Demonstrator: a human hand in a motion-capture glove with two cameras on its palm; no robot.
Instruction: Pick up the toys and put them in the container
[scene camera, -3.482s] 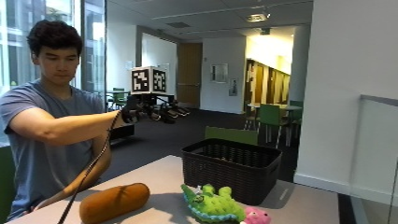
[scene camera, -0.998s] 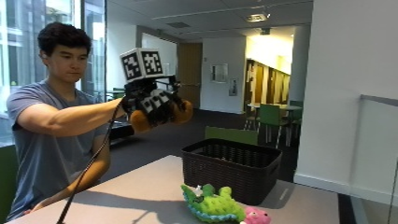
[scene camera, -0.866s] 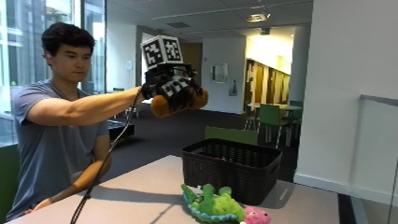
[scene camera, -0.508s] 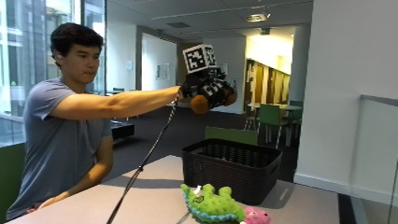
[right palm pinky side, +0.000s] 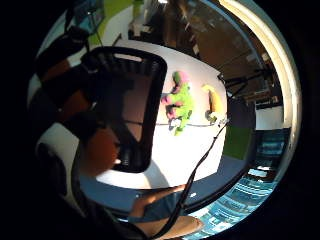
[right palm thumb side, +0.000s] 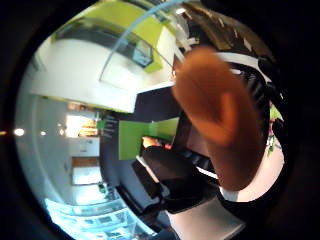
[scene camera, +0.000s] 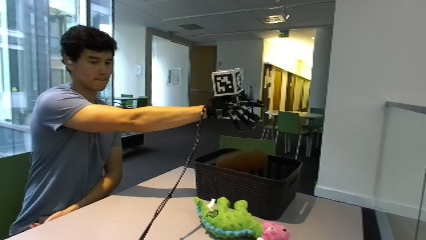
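Since a moment ago the brown toy (scene camera: 243, 161) has left the glove and is dropping into the black basket (scene camera: 247, 186); the right hand (scene camera: 233, 107) hangs above with fingers spread and holding nothing. That height looks chosen to clear the rim. In front of the basket, the green dinosaur (scene camera: 226, 218) and a pink toy (scene camera: 273, 232) wait on the pale table (scene camera: 100, 220). Behind lies an office hall with green chairs (scene camera: 290, 124)

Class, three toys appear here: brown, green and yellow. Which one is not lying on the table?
The brown toy: it is dropping into the black basket under the open gloved hand. The green toy and yellow toy lie on the table.
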